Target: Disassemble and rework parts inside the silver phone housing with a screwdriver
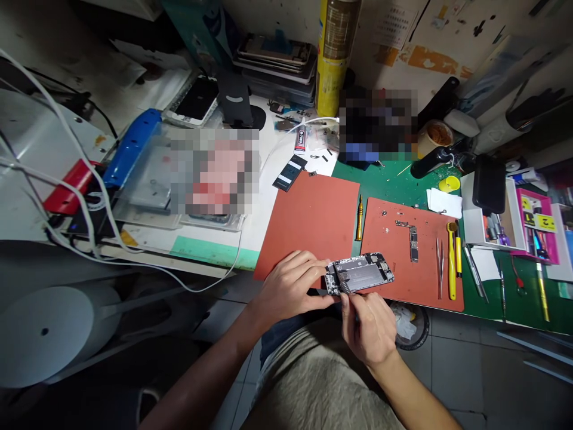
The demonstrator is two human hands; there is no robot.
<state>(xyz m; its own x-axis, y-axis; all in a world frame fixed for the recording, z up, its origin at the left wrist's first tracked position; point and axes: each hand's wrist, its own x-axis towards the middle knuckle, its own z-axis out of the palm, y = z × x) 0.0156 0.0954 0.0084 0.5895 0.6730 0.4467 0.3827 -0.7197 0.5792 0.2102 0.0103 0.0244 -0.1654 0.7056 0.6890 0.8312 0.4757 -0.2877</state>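
An opened phone housing (363,273) is held in the air just over the front edge of the red mats, its bare metal inside facing up. My left hand (298,283) grips its left end between thumb and fingers. At the near edge of the housing, my right hand (369,322) pinches a thin dark flex cable (342,279) that crosses the left part of the frame. The tips of the right fingers partly hide it. On the right mat (380,239) lies an L-shaped logic board (413,243) with small screws and parts near it.
Right of the board lie tweezers (440,269), a yellow brush (452,263) and a metal pen-like tool (475,273). A gold screwdriver (360,218) lies between the mats. Storage boxes (514,209) stand at right, a yellow can (332,71) behind. White cables (179,280) hang at left.
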